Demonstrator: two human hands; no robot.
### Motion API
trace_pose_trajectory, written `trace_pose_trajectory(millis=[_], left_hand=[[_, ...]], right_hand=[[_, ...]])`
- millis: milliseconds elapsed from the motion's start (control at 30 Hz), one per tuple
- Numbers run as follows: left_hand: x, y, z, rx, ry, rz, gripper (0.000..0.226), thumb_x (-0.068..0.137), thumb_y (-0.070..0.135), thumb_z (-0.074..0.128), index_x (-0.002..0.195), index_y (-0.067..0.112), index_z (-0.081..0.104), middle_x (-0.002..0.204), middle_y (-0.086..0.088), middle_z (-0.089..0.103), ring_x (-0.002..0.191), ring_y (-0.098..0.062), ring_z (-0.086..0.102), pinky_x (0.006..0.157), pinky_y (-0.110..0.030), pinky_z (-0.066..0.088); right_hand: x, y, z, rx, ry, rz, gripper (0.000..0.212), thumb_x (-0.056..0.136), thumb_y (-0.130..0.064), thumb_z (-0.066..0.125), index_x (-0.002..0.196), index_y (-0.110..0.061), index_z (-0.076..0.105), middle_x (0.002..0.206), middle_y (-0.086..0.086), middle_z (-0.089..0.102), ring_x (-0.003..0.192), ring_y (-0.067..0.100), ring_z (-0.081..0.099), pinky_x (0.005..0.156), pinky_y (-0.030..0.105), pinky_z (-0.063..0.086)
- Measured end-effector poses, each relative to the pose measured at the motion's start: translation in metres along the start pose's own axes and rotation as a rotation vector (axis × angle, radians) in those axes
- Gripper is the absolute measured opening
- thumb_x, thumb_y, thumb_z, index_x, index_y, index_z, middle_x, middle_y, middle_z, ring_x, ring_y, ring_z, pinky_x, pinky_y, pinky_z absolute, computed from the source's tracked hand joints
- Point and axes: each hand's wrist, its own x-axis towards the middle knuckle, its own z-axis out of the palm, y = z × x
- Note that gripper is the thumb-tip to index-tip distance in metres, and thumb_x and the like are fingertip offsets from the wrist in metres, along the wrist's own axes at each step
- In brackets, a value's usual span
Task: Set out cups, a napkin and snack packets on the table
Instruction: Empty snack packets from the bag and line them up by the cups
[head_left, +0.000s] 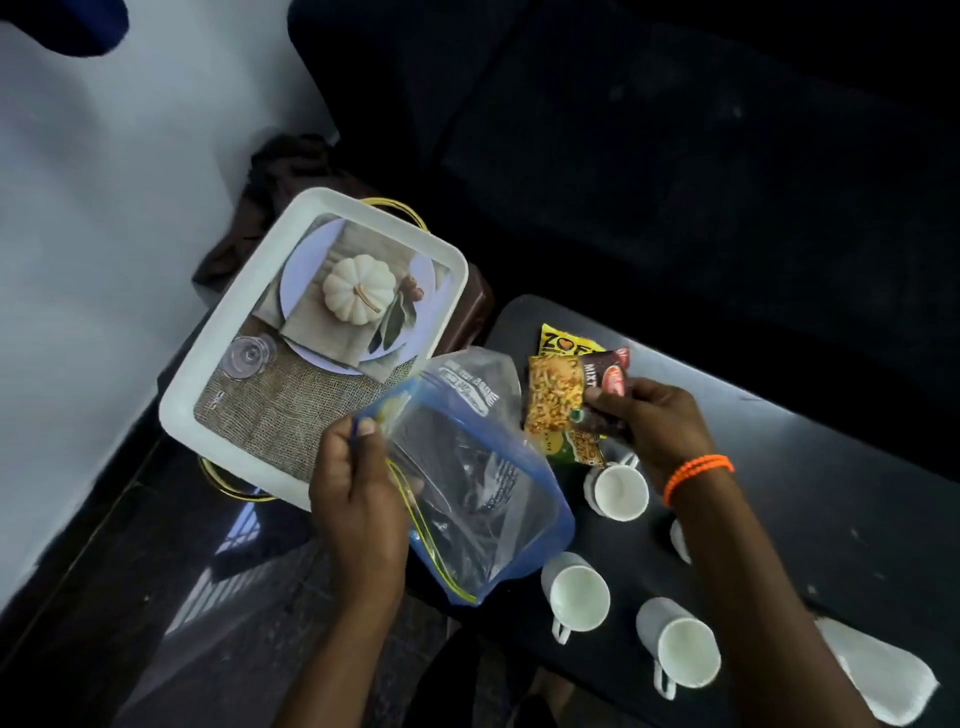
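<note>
My left hand (358, 499) grips the rim of a clear zip bag (467, 483) with blue edges, held open over the table's left end. My right hand (649, 421) pinches a dark red mixture packet (605, 374) together with an orange snack packet (553, 397), just right of the bag's mouth. A yellow packet (563, 340) lies behind them on the dark table (831, 467), and a green one (571, 447) lies below them. Three white cups (618, 488), (579, 597), (680, 644) stand on the table. A white napkin (883, 675) lies at the near right edge.
A white tray (249, 364) with a printed pumpkin picture sits on a gold-rimmed stand left of the table. A dark sofa (675, 130) fills the background. A further white cup (679, 540) is partly hidden behind my right forearm.
</note>
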Motion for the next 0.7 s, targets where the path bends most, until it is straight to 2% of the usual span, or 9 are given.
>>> trace_pose_trajectory(millis=[33, 100, 133, 233, 300, 400, 500, 567, 700], left_hand=[[-0.002, 0.000, 0.000, 0.015, -0.032, 0.010, 0.018, 0.103, 0.033, 0.053, 0.091, 0.033, 0.065, 0.077, 0.011, 0.060, 0.072, -0.014, 0.052, 0.067, -0.043, 0.060], [-0.006, 0.001, 0.001, 0.067, -0.068, 0.083, 0.018, 0.103, 0.031, 0.052, 0.088, 0.032, 0.062, 0.069, 0.017, 0.056, 0.066, -0.004, 0.047, 0.069, -0.028, 0.051], [-0.007, 0.002, 0.001, 0.079, -0.080, 0.111, 0.018, 0.103, 0.029, 0.052, 0.088, 0.032, 0.062, 0.069, 0.019, 0.057, 0.064, 0.001, 0.046, 0.065, -0.019, 0.046], [-0.006, 0.010, 0.001, 0.101, -0.075, 0.146, 0.015, 0.103, 0.025, 0.053, 0.094, 0.028, 0.064, 0.072, 0.024, 0.061, 0.066, 0.005, 0.050, 0.062, -0.009, 0.041], [-0.004, 0.015, -0.001, 0.114, -0.050, 0.158, 0.012, 0.103, 0.021, 0.055, 0.097, 0.022, 0.065, 0.076, 0.022, 0.063, 0.069, 0.007, 0.052, 0.065, -0.010, 0.041], [-0.002, 0.028, -0.004, 0.131, -0.036, 0.176, 0.012, 0.105, 0.016, 0.056, 0.097, 0.020, 0.065, 0.080, 0.012, 0.064, 0.071, 0.007, 0.053, 0.069, -0.013, 0.043], [-0.003, 0.041, -0.010, 0.180, -0.041, 0.218, 0.012, 0.103, 0.024, 0.055, 0.101, 0.020, 0.067, 0.083, 0.012, 0.066, 0.075, -0.002, 0.055, 0.075, -0.025, 0.046], [-0.005, 0.049, -0.016, 0.217, -0.029, 0.256, 0.016, 0.101, 0.031, 0.053, 0.101, 0.023, 0.068, 0.085, 0.013, 0.068, 0.079, -0.009, 0.057, 0.077, -0.030, 0.047], [-0.008, 0.064, -0.029, 0.179, -0.033, 0.319, 0.020, 0.099, 0.031, 0.055, 0.088, 0.041, 0.067, 0.084, 0.026, 0.070, 0.079, 0.011, 0.057, 0.073, -0.009, 0.045]], right_hand=[[0.004, 0.009, 0.004, -0.049, 0.040, -0.013, 0.036, 0.076, -0.004, 0.086, 0.107, 0.008, 0.073, 0.089, 0.019, 0.080, 0.069, 0.025, 0.076, 0.067, 0.033, 0.064], [0.006, 0.020, 0.013, -0.206, 0.142, -0.092, 0.041, 0.073, -0.015, 0.091, 0.106, 0.002, 0.074, 0.072, 0.000, 0.080, 0.062, 0.015, 0.077, 0.057, 0.026, 0.061], [0.006, 0.023, 0.017, -0.292, 0.194, -0.127, 0.046, 0.072, -0.023, 0.092, 0.109, -0.003, 0.073, 0.075, -0.003, 0.080, 0.066, 0.014, 0.077, 0.060, 0.026, 0.062], [0.004, 0.024, 0.025, -0.508, 0.315, -0.198, 0.068, 0.073, -0.035, 0.091, 0.129, -0.008, 0.064, 0.108, 0.012, 0.078, 0.097, 0.028, 0.074, 0.087, 0.037, 0.059], [0.004, 0.025, 0.027, -0.522, 0.317, -0.233, 0.072, 0.075, -0.036, 0.089, 0.134, -0.007, 0.061, 0.116, 0.016, 0.075, 0.104, 0.033, 0.071, 0.088, 0.035, 0.054], [0.002, 0.023, 0.025, -0.565, 0.306, -0.253, 0.071, 0.077, -0.037, 0.087, 0.135, -0.008, 0.060, 0.119, 0.016, 0.074, 0.106, 0.033, 0.070, 0.085, 0.030, 0.049], [0.000, 0.022, 0.020, -0.550, 0.307, -0.280, 0.067, 0.079, -0.039, 0.086, 0.134, -0.010, 0.061, 0.120, 0.015, 0.072, 0.107, 0.032, 0.069, 0.087, 0.035, 0.052], [-0.004, 0.021, 0.016, -0.531, 0.319, -0.298, 0.063, 0.081, -0.040, 0.084, 0.133, -0.011, 0.063, 0.118, 0.013, 0.072, 0.104, 0.031, 0.069, 0.084, 0.033, 0.051], [-0.021, 0.024, 0.008, -0.465, 0.411, -0.411, 0.050, 0.081, -0.039, 0.083, 0.120, -0.012, 0.069, 0.097, -0.001, 0.068, 0.085, 0.016, 0.062, 0.068, 0.018, 0.044]])
